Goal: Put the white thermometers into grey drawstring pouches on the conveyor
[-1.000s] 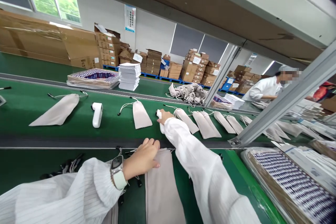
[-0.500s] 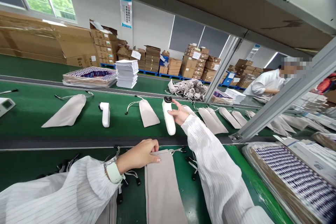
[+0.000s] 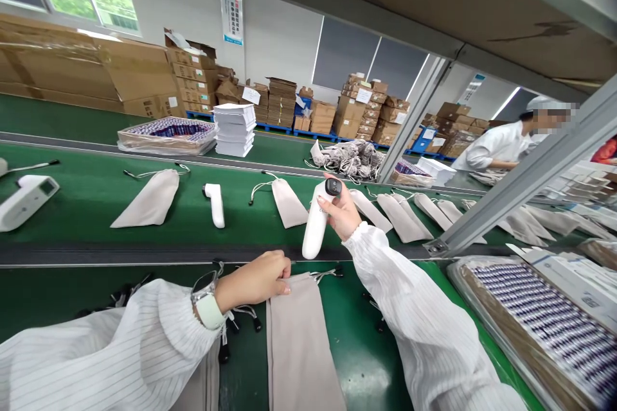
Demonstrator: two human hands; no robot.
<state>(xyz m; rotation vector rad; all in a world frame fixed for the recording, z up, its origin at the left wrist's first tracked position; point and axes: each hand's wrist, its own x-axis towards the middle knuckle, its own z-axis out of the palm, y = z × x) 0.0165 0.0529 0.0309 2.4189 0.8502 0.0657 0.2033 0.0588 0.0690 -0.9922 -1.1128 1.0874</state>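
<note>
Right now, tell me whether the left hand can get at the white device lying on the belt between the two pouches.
Probably yes. The left hand grips the mouth of the beige pouch; the white device lies just beyond it on bare green belt, nothing between them. It would have to let go first.

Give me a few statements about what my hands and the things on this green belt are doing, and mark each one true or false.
1. The right hand holds a white handheld device off the belt. True.
2. The left hand holds scissors. False: it grips the top of a beige pouch.
3. Another white device lies on the green belt. True.
4. The pouches further along the belt are black. False: they are beige.
</note>
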